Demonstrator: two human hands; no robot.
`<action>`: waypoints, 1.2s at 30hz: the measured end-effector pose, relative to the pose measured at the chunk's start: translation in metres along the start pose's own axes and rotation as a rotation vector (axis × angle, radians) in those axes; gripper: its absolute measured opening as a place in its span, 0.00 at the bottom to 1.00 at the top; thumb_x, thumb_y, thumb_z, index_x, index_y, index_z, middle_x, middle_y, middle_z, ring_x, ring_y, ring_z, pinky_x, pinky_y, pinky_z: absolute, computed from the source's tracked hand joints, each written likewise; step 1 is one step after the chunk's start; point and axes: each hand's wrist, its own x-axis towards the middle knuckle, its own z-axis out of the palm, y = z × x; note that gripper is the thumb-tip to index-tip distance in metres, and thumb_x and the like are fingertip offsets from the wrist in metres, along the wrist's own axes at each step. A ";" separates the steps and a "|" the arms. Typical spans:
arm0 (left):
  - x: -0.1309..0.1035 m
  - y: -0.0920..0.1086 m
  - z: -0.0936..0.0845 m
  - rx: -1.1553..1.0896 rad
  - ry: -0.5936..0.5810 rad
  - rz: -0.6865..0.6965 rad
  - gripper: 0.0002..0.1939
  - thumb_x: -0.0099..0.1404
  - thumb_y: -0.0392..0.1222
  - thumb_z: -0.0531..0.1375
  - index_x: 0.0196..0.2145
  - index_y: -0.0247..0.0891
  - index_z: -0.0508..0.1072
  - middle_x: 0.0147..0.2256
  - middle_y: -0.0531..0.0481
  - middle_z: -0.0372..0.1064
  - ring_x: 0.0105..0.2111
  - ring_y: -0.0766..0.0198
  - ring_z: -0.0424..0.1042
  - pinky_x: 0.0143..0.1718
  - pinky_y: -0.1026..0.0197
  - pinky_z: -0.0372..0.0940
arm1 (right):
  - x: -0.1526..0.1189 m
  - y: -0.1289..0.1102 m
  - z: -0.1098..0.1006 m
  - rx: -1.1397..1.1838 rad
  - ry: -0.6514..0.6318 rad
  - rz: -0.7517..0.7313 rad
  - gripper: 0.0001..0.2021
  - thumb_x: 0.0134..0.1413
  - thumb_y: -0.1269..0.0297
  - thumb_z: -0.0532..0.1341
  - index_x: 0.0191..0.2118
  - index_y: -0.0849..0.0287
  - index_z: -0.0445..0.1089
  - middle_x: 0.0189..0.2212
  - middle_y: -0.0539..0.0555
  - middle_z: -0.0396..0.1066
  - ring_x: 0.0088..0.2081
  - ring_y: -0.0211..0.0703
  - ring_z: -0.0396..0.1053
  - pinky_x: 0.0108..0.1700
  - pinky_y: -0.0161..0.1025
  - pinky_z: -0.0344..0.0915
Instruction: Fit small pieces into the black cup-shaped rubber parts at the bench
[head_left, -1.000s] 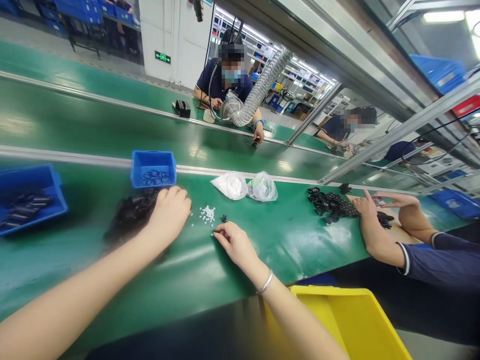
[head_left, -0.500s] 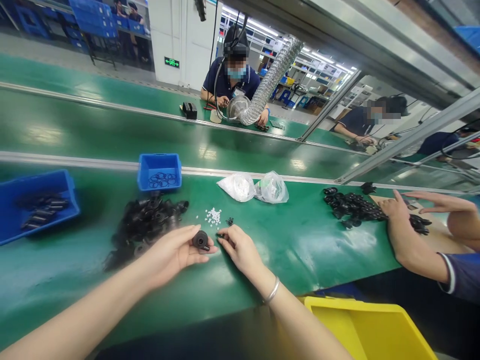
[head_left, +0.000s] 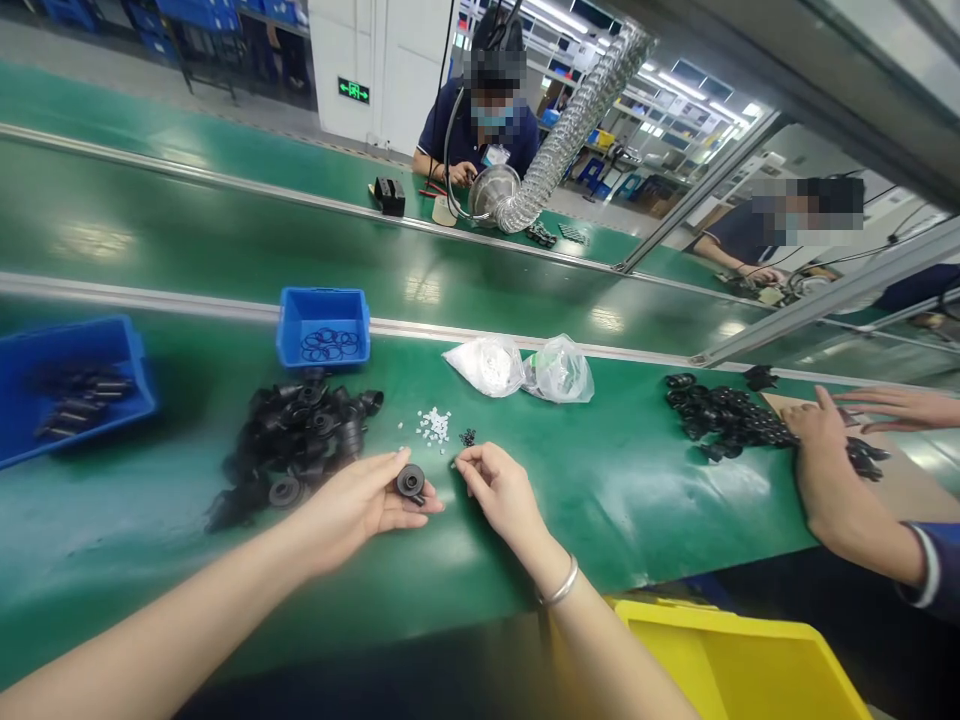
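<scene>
My left hand (head_left: 382, 497) is closed round a black round plastic part (head_left: 410, 481) with a hole in its middle, its face turned up. To the right, my right hand (head_left: 501, 490) has thumb and fingertips pinched together just above the table; whatever tiny dark thing may be between them is too small to make out. Just beyond those fingertips lies a little cluster of small black pieces (head_left: 468, 437). Beside it is a scatter of small white pieces (head_left: 434, 425). A heap of black plastic parts (head_left: 300, 430) lies left of my left hand.
Blue bins (head_left: 324, 348) stand at the back left, one holding dark rings. Two clear plastic bags (head_left: 487, 366) lie behind the white pieces. A co-worker's hands (head_left: 817, 430) are at another black pile (head_left: 720, 415) on the right. A yellow bin (head_left: 735, 660) sits below the table edge.
The view has tilted and shifted a little, so the scene sits differently. My left hand still holds the black part, and my right fingertips remain pinched near the small black pieces.
</scene>
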 end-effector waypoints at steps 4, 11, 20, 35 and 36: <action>-0.004 0.004 -0.003 0.110 0.000 0.021 0.15 0.65 0.51 0.57 0.35 0.33 0.69 0.32 0.44 0.72 0.34 0.60 0.74 0.34 0.61 0.70 | 0.001 -0.001 -0.006 0.055 -0.011 0.112 0.07 0.62 0.62 0.55 0.35 0.57 0.68 0.22 0.47 0.65 0.19 0.36 0.63 0.24 0.34 0.61; -0.010 -0.003 -0.011 0.482 -0.011 -0.001 0.21 0.63 0.58 0.55 0.34 0.35 0.70 0.18 0.59 0.56 0.16 0.72 0.57 0.20 0.67 0.57 | 0.001 0.000 -0.004 -0.108 -0.017 0.025 0.05 0.59 0.64 0.59 0.33 0.56 0.70 0.27 0.50 0.68 0.27 0.39 0.67 0.31 0.36 0.63; -0.004 -0.018 -0.010 0.548 -0.118 0.023 0.12 0.62 0.46 0.58 0.43 0.40 0.67 0.29 0.54 0.68 0.24 0.67 0.69 0.30 0.64 0.63 | 0.002 0.000 0.001 -0.179 -0.060 -0.040 0.05 0.60 0.67 0.59 0.33 0.56 0.70 0.28 0.50 0.68 0.30 0.40 0.66 0.33 0.36 0.62; 0.000 -0.025 -0.016 0.981 0.056 0.309 0.19 0.59 0.37 0.57 0.50 0.39 0.69 0.40 0.46 0.69 0.32 0.60 0.71 0.34 0.59 0.67 | -0.029 -0.037 0.025 -0.265 -0.060 -0.447 0.08 0.61 0.73 0.56 0.44 0.57 0.67 0.33 0.56 0.69 0.36 0.43 0.69 0.37 0.40 0.69; 0.000 -0.026 -0.017 0.993 0.057 0.331 0.20 0.59 0.36 0.56 0.50 0.39 0.69 0.41 0.45 0.69 0.33 0.60 0.71 0.34 0.60 0.68 | -0.032 -0.036 0.027 -0.333 -0.063 -0.473 0.09 0.61 0.73 0.55 0.45 0.58 0.67 0.33 0.57 0.69 0.36 0.44 0.69 0.37 0.41 0.69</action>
